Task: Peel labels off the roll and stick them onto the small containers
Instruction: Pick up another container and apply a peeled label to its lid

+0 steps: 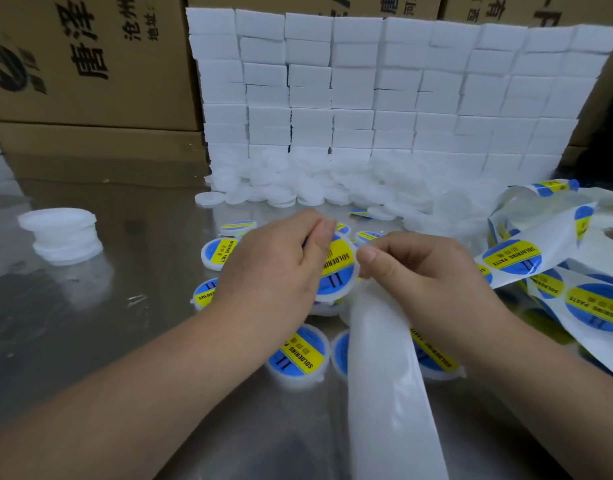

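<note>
My left hand (274, 268) pinches a round blue-and-yellow label (338, 268) by its upper edge; the label hangs over the labelled containers. My right hand (412, 271) grips the white backing strip (384, 368), which runs down toward the front edge. The label roll (589, 271) lies loose at the right, several labels showing on its strip. Small white containers with labels on their lids (298, 355) sit under and around my hands. A heap of plain white containers (315, 185) lies behind them.
A wall of white foam blocks (384, 88) stands behind the heap, with cardboard boxes (90, 64) at the back and left. A short stack of white lids (64, 237) sits at the left on the shiny metal table (90, 341).
</note>
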A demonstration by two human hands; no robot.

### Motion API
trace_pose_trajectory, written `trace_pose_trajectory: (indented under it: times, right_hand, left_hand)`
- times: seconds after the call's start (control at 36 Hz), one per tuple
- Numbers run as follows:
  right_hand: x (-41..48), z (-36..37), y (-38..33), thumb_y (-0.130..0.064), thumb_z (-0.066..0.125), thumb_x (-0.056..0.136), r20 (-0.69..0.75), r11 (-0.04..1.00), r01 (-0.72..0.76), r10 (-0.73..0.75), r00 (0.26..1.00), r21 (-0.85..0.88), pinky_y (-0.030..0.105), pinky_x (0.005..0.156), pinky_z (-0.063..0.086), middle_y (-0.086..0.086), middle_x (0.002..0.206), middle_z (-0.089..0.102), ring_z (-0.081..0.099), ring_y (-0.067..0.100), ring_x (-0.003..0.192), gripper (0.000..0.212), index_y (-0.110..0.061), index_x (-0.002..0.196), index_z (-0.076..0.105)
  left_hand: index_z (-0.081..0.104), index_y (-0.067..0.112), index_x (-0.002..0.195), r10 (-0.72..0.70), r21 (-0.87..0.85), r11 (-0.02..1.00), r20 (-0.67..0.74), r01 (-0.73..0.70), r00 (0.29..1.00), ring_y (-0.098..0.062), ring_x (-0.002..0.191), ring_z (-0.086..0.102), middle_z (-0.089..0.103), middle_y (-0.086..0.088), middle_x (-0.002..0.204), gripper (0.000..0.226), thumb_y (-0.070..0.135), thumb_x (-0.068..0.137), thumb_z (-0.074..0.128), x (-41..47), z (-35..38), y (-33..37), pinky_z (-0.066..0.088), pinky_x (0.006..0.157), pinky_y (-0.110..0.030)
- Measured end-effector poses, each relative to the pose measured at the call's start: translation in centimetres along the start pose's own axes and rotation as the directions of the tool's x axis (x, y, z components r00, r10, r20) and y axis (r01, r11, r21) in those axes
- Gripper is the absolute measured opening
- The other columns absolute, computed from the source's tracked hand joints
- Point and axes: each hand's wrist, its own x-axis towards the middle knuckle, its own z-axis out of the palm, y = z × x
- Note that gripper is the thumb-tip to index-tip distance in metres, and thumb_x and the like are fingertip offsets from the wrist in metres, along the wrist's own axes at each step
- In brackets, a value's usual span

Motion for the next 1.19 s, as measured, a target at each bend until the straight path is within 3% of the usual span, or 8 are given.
trace_pose_trajectory:
  times: [0.31,0.42,0.5,0.61,0.72,0.83,1.0,1.19]
  right_hand:
    - [0.1,-0.2,0.2,-0.017,0.050,0.073,-0.014,0.993,0.108,-0.108,0.994,0.037,0.023,0.083,0.043,-0.023,0.096,0.065,0.059,0.000,0.096,0.031,-0.044,0.085,0.059]
    - [0.0,-0.3,-0.2,-0.011,0.053,0.074,-0.075,0.975,0.194,-0.186,0.980,0.112,0.017,0.076,0.041,-0.019,0.092,0.060,0.057,-0.001,0.086,0.034,-0.039,0.092,0.059]
    - [-0.1,-0.3,-0.5,-0.004,0.054,0.075,-0.082,0.953,0.251,-0.240,0.967,0.172,0.012,0.074,0.042,-0.011,0.095,0.060,0.057,-0.004,0.082,0.036,-0.033,0.097,0.058]
    - [-0.3,-0.3,-0.8,0.002,0.055,0.075,-0.079,0.915,0.312,-0.302,0.950,0.256,0.013,0.074,0.045,-0.007,0.104,0.060,0.058,-0.005,0.085,0.039,-0.028,0.099,0.056]
    - [-0.5,-0.2,-0.9,0.006,0.054,0.073,-0.047,0.879,0.311,-0.316,0.947,0.362,0.021,0.075,0.049,-0.005,0.106,0.061,0.061,0.007,0.086,0.044,-0.029,0.099,0.056]
    - [-0.8,0.0,-1.3,0.013,0.054,0.072,0.007,0.872,0.377,-0.399,0.917,0.314,0.015,0.079,0.046,-0.011,0.109,0.059,0.059,-0.001,0.096,0.051,-0.028,0.103,0.053]
    - [-1.6,-0.4,-2.1,-0.007,0.056,0.073,-0.046,0.843,0.425,-0.436,0.899,0.329,0.016,0.070,0.048,-0.011,0.104,0.065,0.063,0.005,0.083,0.033,-0.023,0.102,0.055]
    - [-1.4,-0.9,-1.8,-0.035,0.044,0.080,-0.429,0.933,0.331,-0.242,0.870,0.144,0.021,0.048,0.038,0.009,0.061,0.053,0.046,0.020,0.047,0.029,-0.016,0.059,0.052]
  left_hand:
    - [0.059,0.031,0.118,-0.178,0.407,0.902,0.051,0.142,0.983,-0.019,0.114,0.042,0.051,0.005,0.119,0.030,0.037,0.093,0.044,1.7,0.5,-2.0,0.029,0.090,-0.029]
    - [0.063,0.036,0.102,-0.063,0.001,0.998,0.048,0.063,0.997,-0.003,0.080,0.053,0.060,0.015,0.070,0.029,0.044,0.089,0.038,0.9,0.1,-0.2,0.038,0.076,-0.024]
    - [0.063,0.038,0.087,-0.081,-0.278,0.951,0.193,0.134,0.978,0.002,0.069,0.056,0.064,0.015,0.070,0.026,0.044,0.091,0.038,0.1,0.1,0.9,0.042,0.067,-0.016]
    - [0.061,0.035,0.107,-0.155,-0.524,0.789,0.338,0.323,0.928,-0.004,0.097,0.064,0.069,0.009,0.103,0.025,0.021,0.092,0.048,0.0,0.3,1.9,0.049,0.086,-0.019]
    - [0.060,0.014,0.120,-0.167,-0.722,0.422,0.532,0.548,0.830,-0.033,0.113,0.057,0.063,-0.016,0.118,0.049,0.034,0.076,0.055,0.4,0.0,1.8,0.038,0.103,-0.051]
    - [0.056,0.009,0.119,-0.189,-0.772,0.101,0.605,0.628,0.774,-0.029,0.117,0.055,0.060,-0.011,0.124,0.053,0.036,0.074,0.049,1.2,-0.7,1.3,0.035,0.106,-0.046]
    - [0.059,0.009,0.105,-0.268,-0.768,0.046,0.606,0.639,0.749,-0.030,0.120,0.053,0.060,-0.010,0.117,0.040,0.023,0.069,0.066,1.4,-0.4,1.6,0.039,0.103,-0.045]
    - [0.064,0.008,0.080,-0.380,-0.843,-0.015,0.502,0.537,0.777,-0.010,0.044,0.060,0.064,-0.004,0.054,0.016,-0.004,0.078,0.053,1.4,-0.1,2.0,0.053,0.049,-0.020]
